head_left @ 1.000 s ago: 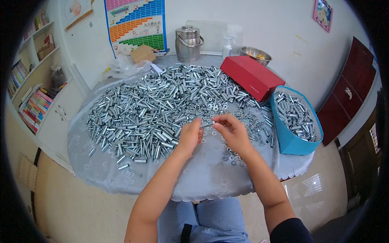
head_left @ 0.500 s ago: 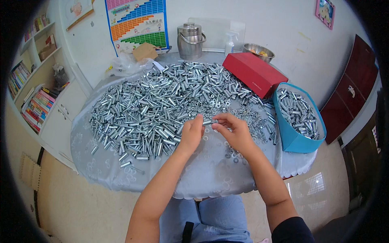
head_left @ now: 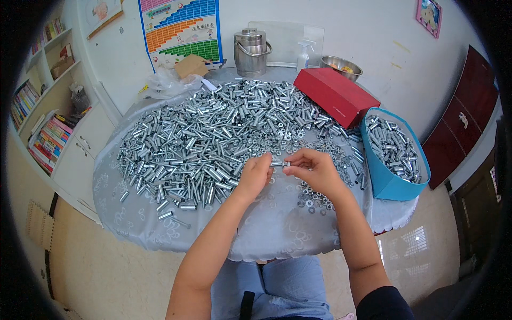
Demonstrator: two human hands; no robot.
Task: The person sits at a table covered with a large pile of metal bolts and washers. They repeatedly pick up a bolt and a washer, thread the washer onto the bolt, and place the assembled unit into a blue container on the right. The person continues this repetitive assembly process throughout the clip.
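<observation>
My left hand [head_left: 255, 176] is closed round a shiny metal sleeve anchor [head_left: 276, 164], whose end points right. At that end, my right hand [head_left: 316, 172] pinches a small bright ring-like piece [head_left: 287, 164] between thumb and forefinger. Whether it is a nut or a washer is too small to tell. Both hands are above the near side of a broad heap of metal sleeves and bolts [head_left: 186, 144]. Loose washers and nuts [head_left: 320, 152] lie scattered behind and beside my right hand.
A blue bin [head_left: 386, 184] filled with metal anchors stands on the right, beside a red box [head_left: 338, 95]. Along the back are a steel pot [head_left: 250, 53], a spray bottle [head_left: 302, 57], a metal bowl [head_left: 354, 74] and a plastic bag [head_left: 168, 85]. A silvery cloth [head_left: 266, 229] covers the table.
My right hand has drawn slightly to the right, and the bright piece in its fingertips now shows at the sleeve anchor's end. My left hand has barely moved.
</observation>
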